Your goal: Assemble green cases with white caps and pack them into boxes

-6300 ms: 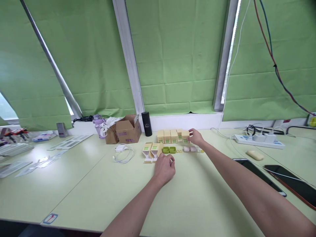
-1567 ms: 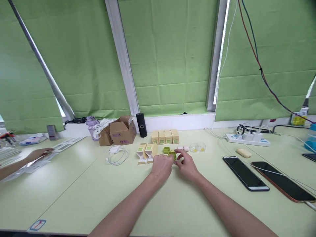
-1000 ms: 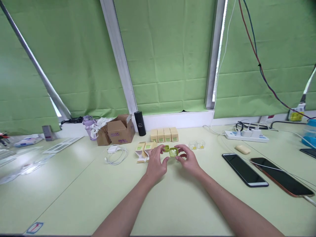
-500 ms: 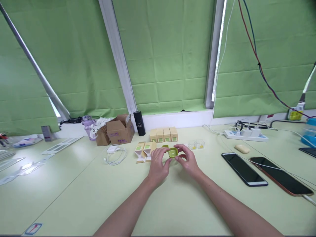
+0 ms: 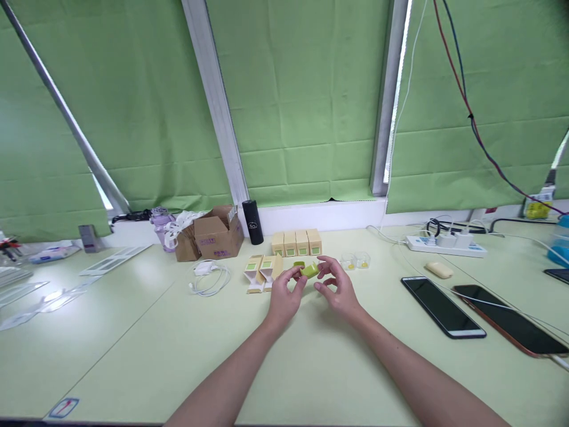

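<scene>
Near the middle of the table, my left hand (image 5: 285,295) pinches a small green case (image 5: 310,270) between thumb and fingers. My right hand (image 5: 338,287) is just right of the case, its thumb and fingers apart with nothing between them. Another green piece (image 5: 299,263) lies just behind the case. Two opened small cartons (image 5: 261,271) with green labels lie left of my left hand. Behind stands a row of several small closed boxes (image 5: 296,243). Two clear containers (image 5: 355,261) with something yellow inside are beyond my right hand.
Two phones (image 5: 442,306) and a beige oval case (image 5: 439,270) lie to the right, with a power strip (image 5: 446,244) behind. At the back left are a cardboard box (image 5: 217,237), a black bottle (image 5: 253,223) and a white charger cable (image 5: 214,277).
The green case has been tilted over, so its open hollow no longer faces the camera. My right fingers have come off it, while my left hand keeps hold.
</scene>
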A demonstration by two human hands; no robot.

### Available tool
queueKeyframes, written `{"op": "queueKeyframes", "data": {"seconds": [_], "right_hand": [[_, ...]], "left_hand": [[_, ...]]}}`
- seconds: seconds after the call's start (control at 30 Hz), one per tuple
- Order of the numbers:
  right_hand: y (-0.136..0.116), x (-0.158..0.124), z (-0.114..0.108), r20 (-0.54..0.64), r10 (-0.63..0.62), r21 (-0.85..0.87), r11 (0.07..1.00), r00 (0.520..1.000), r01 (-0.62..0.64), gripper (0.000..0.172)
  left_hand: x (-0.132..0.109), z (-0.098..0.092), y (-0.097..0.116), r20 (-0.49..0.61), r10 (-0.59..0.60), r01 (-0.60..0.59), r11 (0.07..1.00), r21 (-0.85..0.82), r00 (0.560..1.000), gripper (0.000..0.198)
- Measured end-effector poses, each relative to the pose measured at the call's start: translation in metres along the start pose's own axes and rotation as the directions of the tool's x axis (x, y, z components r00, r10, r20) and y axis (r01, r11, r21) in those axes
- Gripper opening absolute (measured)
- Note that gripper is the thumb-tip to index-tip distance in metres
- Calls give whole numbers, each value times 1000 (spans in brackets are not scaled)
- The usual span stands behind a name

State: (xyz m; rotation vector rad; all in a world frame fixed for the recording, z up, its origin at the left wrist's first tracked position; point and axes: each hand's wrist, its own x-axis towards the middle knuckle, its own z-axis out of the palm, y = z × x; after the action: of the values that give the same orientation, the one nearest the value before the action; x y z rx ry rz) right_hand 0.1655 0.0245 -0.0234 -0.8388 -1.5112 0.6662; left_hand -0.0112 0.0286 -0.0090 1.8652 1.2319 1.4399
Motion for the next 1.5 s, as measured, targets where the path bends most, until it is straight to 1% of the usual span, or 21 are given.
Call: {"op": "queueKeyframes", "data": {"seconds": [0.13,0.23,0.43,0.6,0.8,0.9,1.03,1.1,1.17,1.2,1.27,1.3,1.4,1.5], "right_hand": [[-1,-2,3,-5,-1,-47,999,1000,0,63],[0,-3,6,7,-17,-90,996,1000,18,64],[2,-5,8,11,-53,-151,987,999,54,57],[1,-4,8,9,-54,-199,978,998,55,48],[2,-3,10,-8,-68,-214,975,998,65,43],[2,-4,10,-28,-83,-226,971,996,75,41],[1,-3,8,-42,-112,-220,970,993,100,40],[1,-3,7,-49,-120,-205,973,991,108,40],[1,-3,6,-47,-118,-195,975,992,106,39],[1,-2,6,-42,-113,-195,975,993,103,39],[2,-3,6,-30,-102,-209,973,994,94,40],[3,-3,6,-25,-97,-222,971,995,89,40],[4,-4,6,-6,-93,-279,956,996,88,41],[4,-5,5,26,-120,-354,927,992,122,41]], "left_hand": [[2,0,1,11,-56,56,998,-16,998,42],[4,-1,3,40,-64,66,997,-39,997,43],[3,-1,8,64,-41,44,998,-40,997,48],[2,0,9,76,-42,46,997,-59,996,52],[2,2,6,80,-70,75,995,-68,994,59],[2,3,5,97,-79,89,992,-93,992,60],[1,2,3,111,-76,85,993,-82,991,58],[0,0,2,87,-35,40,998,-48,996,49],[-1,-2,0,25,37,-37,999,22,999,31],[-1,-4,-1,-9,79,-79,995,67,997,27],[-2,-5,-2,-36,164,-157,975,157,986,38],[-3,-6,-3,-24,203,-195,960,199,979,45],[-5,-6,-2,67,315,-320,898,302,947,56],[-7,-5,-1,149,403,-429,826,365,903,59]]}}
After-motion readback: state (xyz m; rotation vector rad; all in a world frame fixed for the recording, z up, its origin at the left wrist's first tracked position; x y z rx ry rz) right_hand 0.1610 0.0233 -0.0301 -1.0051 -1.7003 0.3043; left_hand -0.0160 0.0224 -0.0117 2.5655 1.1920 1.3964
